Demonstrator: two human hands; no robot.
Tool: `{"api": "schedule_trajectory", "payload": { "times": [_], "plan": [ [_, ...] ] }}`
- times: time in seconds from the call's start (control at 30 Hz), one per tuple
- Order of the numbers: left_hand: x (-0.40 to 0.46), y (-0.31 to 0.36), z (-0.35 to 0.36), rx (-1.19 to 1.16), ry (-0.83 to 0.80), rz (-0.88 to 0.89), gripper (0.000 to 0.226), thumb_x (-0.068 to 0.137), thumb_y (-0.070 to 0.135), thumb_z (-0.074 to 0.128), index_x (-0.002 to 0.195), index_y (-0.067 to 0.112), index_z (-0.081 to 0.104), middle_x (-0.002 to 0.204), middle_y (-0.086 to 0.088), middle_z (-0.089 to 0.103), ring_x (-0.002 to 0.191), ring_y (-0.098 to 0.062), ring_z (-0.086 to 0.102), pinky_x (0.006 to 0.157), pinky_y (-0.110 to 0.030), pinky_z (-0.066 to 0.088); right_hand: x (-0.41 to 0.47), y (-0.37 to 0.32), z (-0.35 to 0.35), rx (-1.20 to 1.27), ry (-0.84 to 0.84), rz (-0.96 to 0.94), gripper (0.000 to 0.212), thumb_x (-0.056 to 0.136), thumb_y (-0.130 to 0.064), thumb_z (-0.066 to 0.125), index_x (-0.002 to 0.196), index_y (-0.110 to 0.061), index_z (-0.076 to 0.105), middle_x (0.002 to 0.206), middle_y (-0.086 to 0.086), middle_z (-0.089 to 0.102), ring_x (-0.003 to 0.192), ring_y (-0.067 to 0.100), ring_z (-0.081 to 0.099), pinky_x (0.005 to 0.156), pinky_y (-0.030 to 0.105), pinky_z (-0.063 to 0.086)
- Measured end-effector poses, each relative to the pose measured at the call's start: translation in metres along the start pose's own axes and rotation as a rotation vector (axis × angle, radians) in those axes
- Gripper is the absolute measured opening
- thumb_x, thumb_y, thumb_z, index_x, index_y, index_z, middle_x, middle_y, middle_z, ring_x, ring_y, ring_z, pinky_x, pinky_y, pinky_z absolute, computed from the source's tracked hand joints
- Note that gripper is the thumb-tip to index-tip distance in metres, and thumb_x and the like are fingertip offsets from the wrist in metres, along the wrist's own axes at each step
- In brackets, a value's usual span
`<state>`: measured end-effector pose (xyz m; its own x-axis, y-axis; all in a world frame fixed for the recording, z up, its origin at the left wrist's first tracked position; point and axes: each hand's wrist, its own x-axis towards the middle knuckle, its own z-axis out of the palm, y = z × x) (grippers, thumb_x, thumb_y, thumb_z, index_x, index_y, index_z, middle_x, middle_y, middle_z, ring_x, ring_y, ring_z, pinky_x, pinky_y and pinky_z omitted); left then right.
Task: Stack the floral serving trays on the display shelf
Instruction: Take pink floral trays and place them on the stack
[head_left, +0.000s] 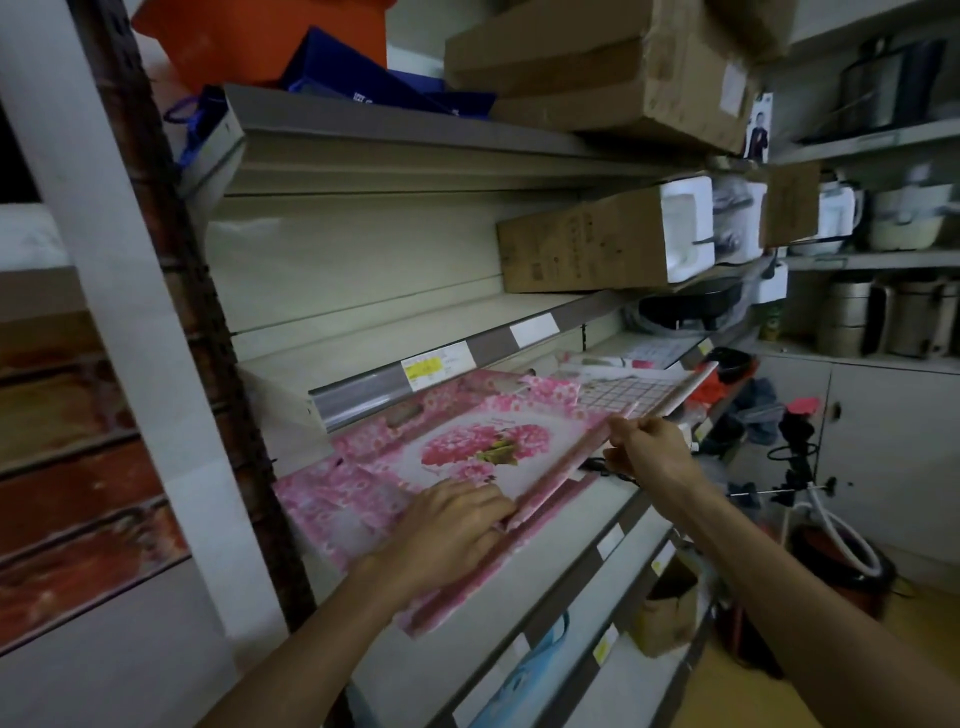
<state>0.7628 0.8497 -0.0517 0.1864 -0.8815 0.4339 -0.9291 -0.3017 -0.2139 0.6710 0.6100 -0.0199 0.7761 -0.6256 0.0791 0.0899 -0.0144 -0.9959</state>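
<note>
A pink floral serving tray with a rose heart in its white middle lies on top of other pink floral trays on the display shelf. My left hand rests flat on the top tray's near edge, fingers curled over the rim. My right hand pinches the same tray's long right rim between thumb and fingers. A checked tray lies behind, partly under the pink ones.
The shelf above carries price labels and a long cardboard box. More boxes and blue bags sit higher up. Pots and kettles fill shelves at right. Lower shelves hold a blue item; cables and a red-rimmed pot stand on the floor.
</note>
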Motion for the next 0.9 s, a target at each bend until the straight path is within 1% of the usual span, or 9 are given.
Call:
{"api": "schedule_trajectory", "payload": {
  "times": [0.07,0.17,0.23,0.33,0.47,0.57,0.73,0.8,0.9],
  "plan": [
    [0.001,-0.004,-0.003,-0.006,0.030,-0.008,0.007,0.087,0.023,0.059,0.092,0.025,0.063,0.085,0.011,0.064,0.076,-0.010,0.062,0.065,-0.020,0.034,0.001,-0.001,0.006,0.070,-0.036,0.043,0.021,0.100,-0.021,0.052,0.092,-0.003,0.060,0.078,0.007,0.066,0.066,0.015,0.064,0.058,0.021,0.050],
    [0.003,-0.013,-0.010,-0.007,0.067,-0.024,0.005,0.090,0.024,0.057,0.089,0.023,0.062,0.082,0.011,0.063,0.074,-0.012,0.061,0.062,-0.025,0.041,0.006,-0.004,0.015,0.211,-0.074,0.100,0.031,0.099,-0.026,0.052,0.111,0.002,0.058,0.110,0.026,0.069,0.095,0.036,0.069,0.083,0.042,0.058],
    [0.005,-0.017,-0.017,-0.015,0.090,-0.023,0.004,0.090,0.021,0.058,0.086,0.022,0.060,0.080,0.010,0.061,0.072,-0.013,0.059,0.061,-0.026,0.042,0.010,-0.006,0.020,0.240,-0.057,0.139,0.038,0.099,-0.030,0.053,0.117,0.002,0.056,0.112,0.032,0.065,0.095,0.040,0.065,0.092,0.051,0.054],
    [0.008,-0.021,-0.025,-0.019,0.122,-0.029,0.010,0.091,0.020,0.060,0.083,0.024,0.055,0.078,0.009,0.057,0.071,-0.013,0.056,0.058,-0.025,0.039,0.020,-0.005,0.028,0.301,-0.053,0.213,0.048,0.097,-0.037,0.054,0.128,0.000,0.052,0.087,0.019,0.062,0.085,0.036,0.061,0.075,0.046,0.057],
    [0.010,-0.022,-0.030,-0.021,0.156,-0.050,0.011,0.093,0.024,0.060,0.085,0.027,0.053,0.079,0.011,0.056,0.071,-0.010,0.054,0.057,-0.023,0.038,0.026,-0.008,0.042,0.404,-0.151,0.361,0.035,0.096,-0.036,0.057,0.116,-0.009,0.052,0.114,0.029,0.062,0.102,0.046,0.064,0.071,0.057,0.058],
    [0.012,-0.020,-0.033,-0.010,0.177,-0.055,0.015,0.090,0.022,0.064,0.084,0.028,0.052,0.079,0.010,0.058,0.071,-0.013,0.056,0.060,-0.022,0.032,0.026,-0.011,0.055,0.457,-0.178,0.394,0.038,0.097,-0.023,0.052,0.129,-0.005,0.044,0.120,0.029,0.061,0.105,0.046,0.062,0.060,0.058,0.058],
    [0.014,-0.017,-0.033,-0.028,0.164,-0.084,0.004,0.094,0.025,0.059,0.091,0.026,0.061,0.087,0.011,0.061,0.079,-0.013,0.059,0.065,-0.024,0.031,0.027,-0.010,0.057,0.471,-0.147,0.353,0.048,0.092,-0.012,0.045,0.138,-0.007,0.034,0.124,0.030,0.057,0.103,0.047,0.063,0.063,0.058,0.056],
    [0.015,-0.013,-0.033,-0.045,0.152,-0.091,0.010,0.095,0.031,0.056,0.101,0.029,0.065,0.096,0.014,0.064,0.089,-0.009,0.059,0.071,-0.022,0.030,0.018,-0.016,0.052,0.463,-0.137,0.344,0.044,0.094,-0.013,0.043,0.137,-0.008,0.035,0.122,0.029,0.059,0.103,0.045,0.064,0.063,0.054,0.057],
    [0.015,-0.002,-0.039,-0.096,0.108,-0.081,0.026,0.098,0.044,0.046,0.109,0.032,0.066,0.106,0.017,0.065,0.102,-0.003,0.056,0.083,-0.022,0.037,0.000,-0.028,0.038,0.418,-0.172,0.292,0.028,0.099,-0.013,0.038,0.125,-0.004,0.035,0.107,0.023,0.062,0.096,0.039,0.065,0.063,0.050,0.052]
  ]
}}
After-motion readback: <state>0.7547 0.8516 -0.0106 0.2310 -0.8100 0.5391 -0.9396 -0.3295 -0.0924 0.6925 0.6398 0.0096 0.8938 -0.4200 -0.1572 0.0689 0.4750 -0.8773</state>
